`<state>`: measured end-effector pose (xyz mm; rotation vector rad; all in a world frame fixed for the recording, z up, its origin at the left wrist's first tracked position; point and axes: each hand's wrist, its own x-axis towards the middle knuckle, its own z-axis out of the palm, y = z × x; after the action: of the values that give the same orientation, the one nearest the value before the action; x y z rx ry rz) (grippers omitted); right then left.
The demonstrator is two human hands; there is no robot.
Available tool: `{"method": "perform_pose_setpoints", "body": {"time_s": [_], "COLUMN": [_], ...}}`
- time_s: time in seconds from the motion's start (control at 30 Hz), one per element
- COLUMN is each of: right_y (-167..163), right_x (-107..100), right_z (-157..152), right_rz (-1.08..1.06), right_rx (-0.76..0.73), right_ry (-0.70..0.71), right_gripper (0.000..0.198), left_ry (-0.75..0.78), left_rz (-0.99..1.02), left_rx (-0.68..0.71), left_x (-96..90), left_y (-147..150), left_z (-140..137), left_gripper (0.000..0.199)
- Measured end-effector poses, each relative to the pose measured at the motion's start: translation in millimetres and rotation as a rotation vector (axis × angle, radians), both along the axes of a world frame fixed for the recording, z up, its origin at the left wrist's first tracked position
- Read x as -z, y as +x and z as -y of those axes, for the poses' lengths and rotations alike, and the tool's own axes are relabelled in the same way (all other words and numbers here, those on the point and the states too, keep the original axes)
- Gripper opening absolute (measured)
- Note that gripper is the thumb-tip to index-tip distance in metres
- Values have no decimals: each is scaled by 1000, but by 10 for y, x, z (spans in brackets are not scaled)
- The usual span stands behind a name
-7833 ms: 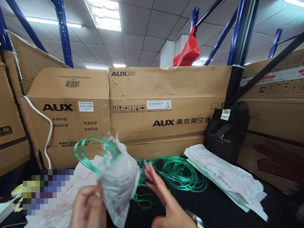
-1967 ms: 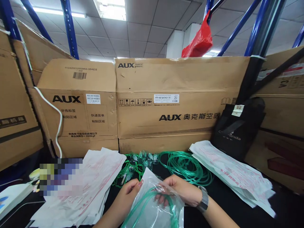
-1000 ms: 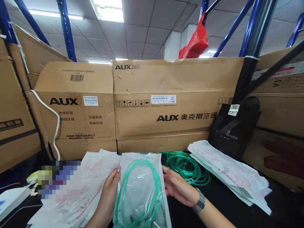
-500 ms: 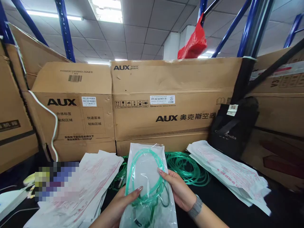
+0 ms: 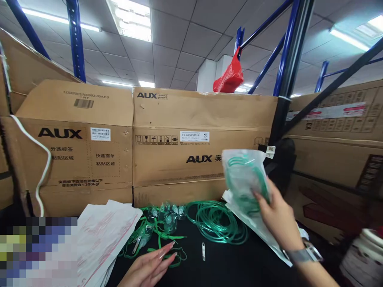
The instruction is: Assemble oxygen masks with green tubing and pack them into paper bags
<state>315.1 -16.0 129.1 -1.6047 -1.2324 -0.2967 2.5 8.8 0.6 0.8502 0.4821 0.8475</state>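
My right hand grips a clear plastic bag with coiled green tubing inside. I have it raised at the right, over white printed packets on the black table. My left hand is empty, its fingers stretched out, low in the middle. Close beyond its fingertips lie green elastic straps and several clear green-tinted masks. A loose coil of green tubing rests between the two hands. In front of that coil is a small pale strip with holes.
White printed paper packets are stacked at the left, partly under a blurred patch. Large cardboard boxes wall off the back. A black bag stands behind my right hand, and a white jar is at the lower right.
Both hands held the bagged tubing in the middle before. My left hand has let go, and my right hand has carried the bag up and right. The view has turned right.
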Motion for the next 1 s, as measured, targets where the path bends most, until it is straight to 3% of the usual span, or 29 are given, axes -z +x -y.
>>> {"method": "perform_pose_setpoints", "body": {"time_s": [0.07,0.13,0.2,0.27,0.3,0.4,0.53,0.63,0.73,0.87,0.93,1.0], "right_y": [209,367,489,574,602,636,559,307,-149,-757,-917,-960], "right_x": [-51,64,307,590,714,923,826,664,620,845,1009,1144], "right_z": [-17,-120,-282,-452,-527,-687,-782,-765,-674,-536,-493,-473], "right_rz": [260,518,661,615,586,544,447,399,419,339,298,258], "right_rx": [223,331,382,414,416,418,412,299,34,-193,-278,-359], "right_ry": [-3,-8,-221,-530,-581,-599,-554,-473,-353,-256,-241,-233], "right_gripper": [51,54,52,50,49,46,42,37,28,5,9,11], "left_ry": [-7,-28,-55,-75,-80,-81,-39,35,186,341,395,468], "left_rz": [5,9,16,21,22,7,-48,-126,-169,-192,-257,-447], "left_rx": [-5,-20,-22,-22,-25,-30,-45,-115,-266,-410,-532,-659], "left_x": [-4,-19,-31,-37,-37,-31,7,35,1,-105,-159,-218], "left_y": [12,24,29,26,23,15,25,36,17,-81,-165,-277], "left_z": [13,28,38,41,41,43,39,29,16,-49,-103,-147], "left_gripper": [40,36,34,34,34,34,35,41,44,44,52,61]}}
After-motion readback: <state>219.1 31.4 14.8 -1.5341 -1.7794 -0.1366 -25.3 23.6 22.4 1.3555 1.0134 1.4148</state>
